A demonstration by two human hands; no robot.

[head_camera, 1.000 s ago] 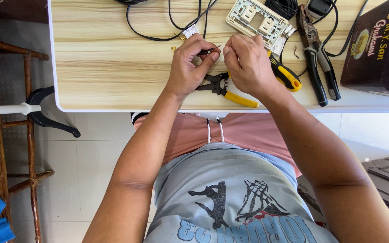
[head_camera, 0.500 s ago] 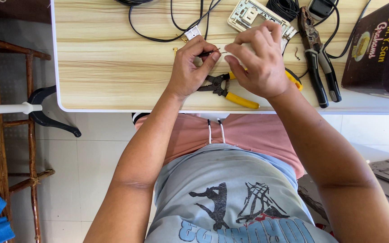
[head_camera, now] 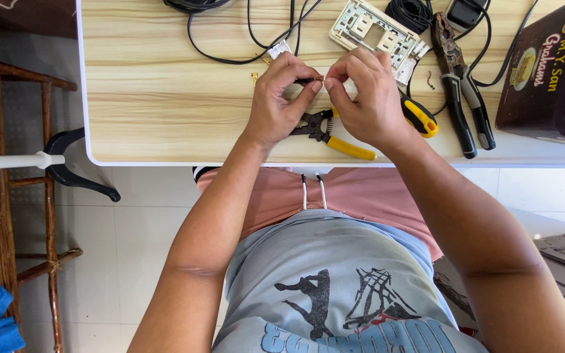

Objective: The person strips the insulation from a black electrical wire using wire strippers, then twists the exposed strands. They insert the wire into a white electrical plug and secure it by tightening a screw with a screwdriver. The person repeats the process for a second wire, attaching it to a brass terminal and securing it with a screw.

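Over the wooden table, my left hand pinches the end of a thin black wire between thumb and forefinger. My right hand meets it fingertip to fingertip and pinches the wire's bare tip. Yellow-handled wire strippers lie on the table just under both hands. A white socket plate lies beyond my right hand, and a small white connector sits just beyond my left.
Black pliers lie to the right, next to a dark box at the table's right edge. Coiled black cable and a black adapter sit at the far edge. A wooden chair stands at left.
My right hand lifted toward the socket plate, then came back down to meet my left hand at the wire's tip. My left hand stayed in place.
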